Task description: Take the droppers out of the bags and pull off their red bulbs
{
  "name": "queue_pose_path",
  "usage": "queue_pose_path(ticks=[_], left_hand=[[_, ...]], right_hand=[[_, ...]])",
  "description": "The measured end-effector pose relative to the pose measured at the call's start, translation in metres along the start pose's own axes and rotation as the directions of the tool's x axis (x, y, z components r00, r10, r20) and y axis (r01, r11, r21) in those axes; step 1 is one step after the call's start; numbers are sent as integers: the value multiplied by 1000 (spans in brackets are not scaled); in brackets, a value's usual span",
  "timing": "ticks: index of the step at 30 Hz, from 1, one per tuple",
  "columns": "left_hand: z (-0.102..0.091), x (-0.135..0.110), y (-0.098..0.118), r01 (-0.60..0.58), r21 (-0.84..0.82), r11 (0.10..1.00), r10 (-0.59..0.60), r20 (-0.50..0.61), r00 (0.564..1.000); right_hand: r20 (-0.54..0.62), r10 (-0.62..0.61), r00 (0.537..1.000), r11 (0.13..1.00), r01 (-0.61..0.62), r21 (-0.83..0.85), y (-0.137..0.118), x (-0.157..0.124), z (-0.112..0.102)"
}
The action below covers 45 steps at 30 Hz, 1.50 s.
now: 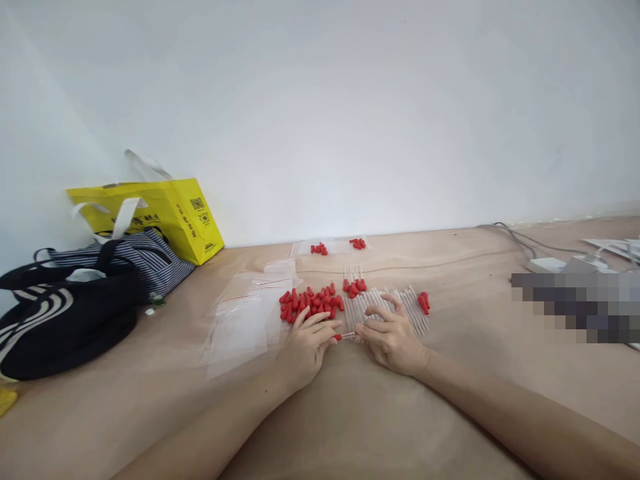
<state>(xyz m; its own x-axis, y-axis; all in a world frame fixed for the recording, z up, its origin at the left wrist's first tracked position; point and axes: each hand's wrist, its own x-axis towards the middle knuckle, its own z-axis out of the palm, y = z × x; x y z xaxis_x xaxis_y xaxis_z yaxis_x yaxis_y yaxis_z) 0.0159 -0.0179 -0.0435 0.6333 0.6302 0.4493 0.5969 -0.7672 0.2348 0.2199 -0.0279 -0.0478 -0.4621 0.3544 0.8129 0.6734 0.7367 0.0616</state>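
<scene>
My left hand [311, 341] pinches a red rubber bulb [338, 337] between thumb and fingers. The bulb sits at the end of a clear dropper tube [347, 336], and the fingers of my right hand [395, 339] close on the tube's other end. Under and behind my right hand lies a row of clear tubes [363, 303], partly hidden by it. A heap of loose red bulbs [305, 303] rests just beyond my left fingers. More red bulbs [424, 302] lie at the right of the row, and a small group with tubes [354, 287] lies behind it.
Clear zip bags [240, 330] spread on the table left of my left hand. Against the wall lie bagged droppers [333, 247]. A yellow bag [193, 220], a striped bag [150, 260] and a black bag [100, 313] stand at left. Cables and a white adapter [545, 265] are at right.
</scene>
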Motion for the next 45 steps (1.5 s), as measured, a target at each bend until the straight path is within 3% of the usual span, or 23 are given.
queue_pose_path(ticks=[10, 14, 17, 19, 22, 25, 31, 37, 41, 45], left_hand=[[2, -3, -1, -25, -3, 1000, 25, 47, 999], [0, -3, -1, -34, 10, 999, 34, 8, 999], [-3, -4, -1, -7, 19, 1000, 8, -65, 998], [-4, -4, -1, 8, 18, 1000, -6, -103, 995], [-3, -4, 0, 39, -16, 999, -41, -149, 988], [-1, -4, 0, 72, -67, 995, -83, -179, 980], [-8, 5, -2, 177, -83, 981, -190, -197, 962], [-22, 43, -22, 373, 47, 927, -366, -119, 923], [-24, 68, -39, 437, 177, 882, -436, -49, 899], [-26, 76, -54, 457, 217, 862, -468, -3, 884]], right_hand=[[20, 9, 1000, 1000, -9, 2, -1, -1, -4], [48, 26, 998, 1000, -26, -3, 1, -7, -7], [44, 122, 992, 992, -121, -28, 12, -17, -13], [66, 236, 969, 971, -233, -52, 25, -24, -17], [99, 429, 898, 902, -422, -86, 50, -33, -22], [110, 542, 833, 834, -516, -197, 70, -40, -23], [195, 581, 790, 793, -496, -356, 76, -46, -21], [269, 610, 745, 783, -514, -351, 73, -45, -15], [257, 664, 702, 741, -569, -357, 66, -40, -18], [190, 714, 674, 678, -599, -426, 55, -30, -28]])
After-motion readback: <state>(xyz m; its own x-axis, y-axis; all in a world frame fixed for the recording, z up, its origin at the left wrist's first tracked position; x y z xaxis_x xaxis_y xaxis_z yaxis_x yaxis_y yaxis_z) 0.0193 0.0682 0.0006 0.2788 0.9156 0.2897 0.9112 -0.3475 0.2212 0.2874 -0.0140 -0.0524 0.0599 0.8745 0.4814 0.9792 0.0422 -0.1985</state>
